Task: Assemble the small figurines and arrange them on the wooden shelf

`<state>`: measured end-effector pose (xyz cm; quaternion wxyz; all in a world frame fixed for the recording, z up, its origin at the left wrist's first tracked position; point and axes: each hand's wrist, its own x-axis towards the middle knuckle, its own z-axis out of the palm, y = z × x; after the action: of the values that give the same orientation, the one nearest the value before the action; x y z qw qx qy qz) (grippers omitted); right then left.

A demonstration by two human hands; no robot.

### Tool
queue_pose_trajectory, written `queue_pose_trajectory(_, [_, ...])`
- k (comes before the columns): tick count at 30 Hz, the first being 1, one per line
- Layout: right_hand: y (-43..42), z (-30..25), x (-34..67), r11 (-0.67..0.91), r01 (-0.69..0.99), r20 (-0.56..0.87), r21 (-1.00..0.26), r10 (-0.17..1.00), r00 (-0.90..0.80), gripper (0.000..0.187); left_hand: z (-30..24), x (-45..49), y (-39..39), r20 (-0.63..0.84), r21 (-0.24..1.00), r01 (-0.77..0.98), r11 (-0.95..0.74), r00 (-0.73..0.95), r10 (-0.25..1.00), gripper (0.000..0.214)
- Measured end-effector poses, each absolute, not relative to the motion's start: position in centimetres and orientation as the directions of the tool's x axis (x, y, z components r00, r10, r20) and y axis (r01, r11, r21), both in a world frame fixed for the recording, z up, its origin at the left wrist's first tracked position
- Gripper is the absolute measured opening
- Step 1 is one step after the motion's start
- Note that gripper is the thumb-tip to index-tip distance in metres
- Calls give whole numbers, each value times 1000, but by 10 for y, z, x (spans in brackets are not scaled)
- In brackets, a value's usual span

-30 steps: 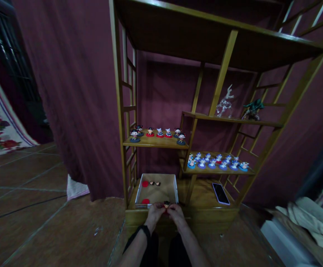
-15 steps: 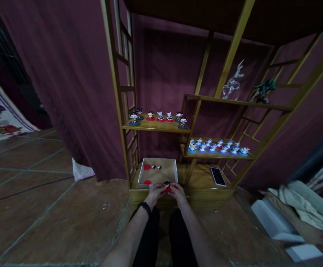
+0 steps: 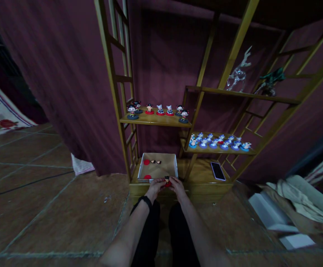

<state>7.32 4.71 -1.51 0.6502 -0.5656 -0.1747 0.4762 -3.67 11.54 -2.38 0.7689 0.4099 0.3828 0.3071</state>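
My left hand (image 3: 155, 185) and my right hand (image 3: 177, 186) meet at the front edge of a shallow white-rimmed box (image 3: 175, 165). Both hands pinch one small figurine (image 3: 167, 180) with a dark head and a red round base, held between the fingertips. Inside the box lie two red discs (image 3: 146, 162) and two small loose heads (image 3: 155, 162). The box rests on the bottom board of a wooden shelf unit (image 3: 206, 176).
Several red-based and blue-based figurines (image 3: 157, 109) stand on the left middle shelf; many blue-based ones (image 3: 218, 142) fill the lower right shelf. A phone (image 3: 217, 171) lies on the bottom board. A glass deer (image 3: 237, 72) and a dark figure (image 3: 269, 79) stand higher. White boxes and cloth (image 3: 286, 207) lie at right.
The view has tilted down and pulled back, so the shelf unit sits higher and smaller in frame. Both hands stay together on the figurine at the box's front edge.
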Motion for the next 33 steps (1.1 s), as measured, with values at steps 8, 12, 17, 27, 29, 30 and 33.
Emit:
queue_pose_trajectory(8, [46, -18, 74, -79, -398, -276, -914, 841, 465, 41, -26, -37, 117, -343, 865, -142, 481, 533, 773, 19])
queue_pose_trajectory(12, [47, -19, 73, -91, -394, -284, -915, 838, 465, 39, -25, -37, 117, -357, 856, -154, 494, 514, 780, 16])
queue_pose_trajectory(17, [47, -18, 71, -94, -318, -243, -944, 848, 472, 36, -27, -37, 118, -343, 853, -177, 491, 521, 782, 17])
queue_pose_trajectory(27, [48, -20, 73, -2, -289, -168, -957, 817, 551, 36, -20, -40, 114, -339, 869, -141, 474, 527, 779, 31])
queue_pose_trajectory(29, [47, -20, 74, 8, -261, -142, -965, 823, 550, 35, -16, -41, 112, -347, 870, -131, 475, 522, 779, 34])
queue_pose_trajectory(30, [46, -20, 74, 11, -247, -131, -969, 825, 550, 35, -15, -41, 112, -350, 867, -130, 481, 526, 775, 35])
queue_pose_trajectory(33, [44, -21, 75, 13, -227, -121, -974, 817, 563, 33, -11, -42, 111, -357, 855, -136, 500, 545, 759, 40])
